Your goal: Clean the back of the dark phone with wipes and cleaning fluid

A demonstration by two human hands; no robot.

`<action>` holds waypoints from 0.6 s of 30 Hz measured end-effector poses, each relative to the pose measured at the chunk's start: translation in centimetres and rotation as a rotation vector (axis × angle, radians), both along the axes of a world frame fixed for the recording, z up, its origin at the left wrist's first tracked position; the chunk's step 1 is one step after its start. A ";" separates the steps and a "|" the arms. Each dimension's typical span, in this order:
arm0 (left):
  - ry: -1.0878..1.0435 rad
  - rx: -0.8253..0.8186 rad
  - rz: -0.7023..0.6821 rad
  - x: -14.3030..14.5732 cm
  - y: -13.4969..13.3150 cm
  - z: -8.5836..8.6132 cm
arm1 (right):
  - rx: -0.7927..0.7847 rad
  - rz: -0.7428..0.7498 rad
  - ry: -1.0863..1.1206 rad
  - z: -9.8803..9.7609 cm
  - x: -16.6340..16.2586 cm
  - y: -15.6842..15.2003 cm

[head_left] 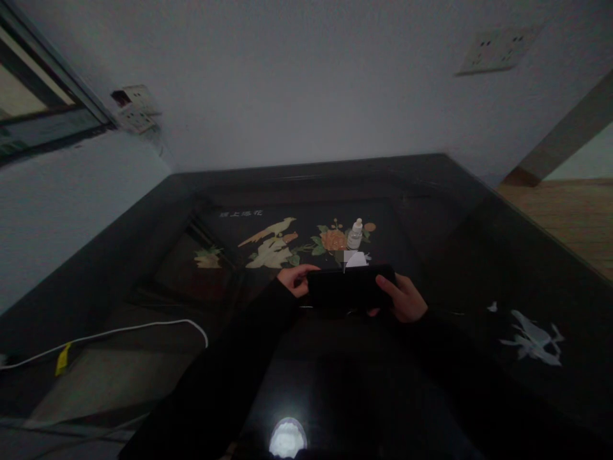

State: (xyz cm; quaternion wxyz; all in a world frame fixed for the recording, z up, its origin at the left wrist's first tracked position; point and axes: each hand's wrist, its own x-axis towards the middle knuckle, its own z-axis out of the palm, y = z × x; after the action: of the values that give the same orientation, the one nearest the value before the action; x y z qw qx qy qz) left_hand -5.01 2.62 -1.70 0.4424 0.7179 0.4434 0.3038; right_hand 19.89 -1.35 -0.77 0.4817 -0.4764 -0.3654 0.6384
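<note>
Both of my hands hold a black phone [352, 287] level over the dark glossy table. My left hand [294, 280] is closed on its left end, with the index finger along the upper edge. At the other end, my right hand [406, 299] grips it, thumb lying across the dark face and fingers partly hidden beneath. Just beyond the phone stands a small white bottle [354, 235] with a narrow white cap. A white piece [357, 259] shows between bottle and phone, its lower part hidden, so I cannot tell what it is.
Flowers and a bird decorate the black tabletop [306, 185]. Crumpled clear plastic scraps [534, 338] lie at the right. A white cable [143, 324] with a yellow tag [62, 360] runs along the left. Walls with sockets [500, 50] border the table's back and left.
</note>
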 end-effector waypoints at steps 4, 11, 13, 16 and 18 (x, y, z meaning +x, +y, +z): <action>-0.039 0.003 0.004 0.1 0.1 -0.1 | -0.009 0.007 -0.003 0.1 0.1 0.1; -0.192 -0.194 -0.016 -0.2 -0.1 -0.7 | -0.013 0.031 0.013 0.0 0.1 0.2; -0.199 -0.194 -0.016 -0.2 -0.2 -0.8 | -0.021 0.028 0.011 0.1 0.1 0.2; -0.211 -0.179 -0.008 -0.2 -0.4 -0.8 | -0.025 0.036 -0.003 0.4 0.0 0.1; -0.220 -0.170 -0.002 -0.1 -0.4 -0.9 | -0.023 0.040 -0.012 0.6 0.0 0.1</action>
State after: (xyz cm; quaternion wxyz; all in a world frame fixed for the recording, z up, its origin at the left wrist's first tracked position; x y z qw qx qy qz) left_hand -5.11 2.18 -2.58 0.5480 0.6404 0.4159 0.3415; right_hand 19.85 -1.22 -0.18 0.4611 -0.4784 -0.3701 0.6493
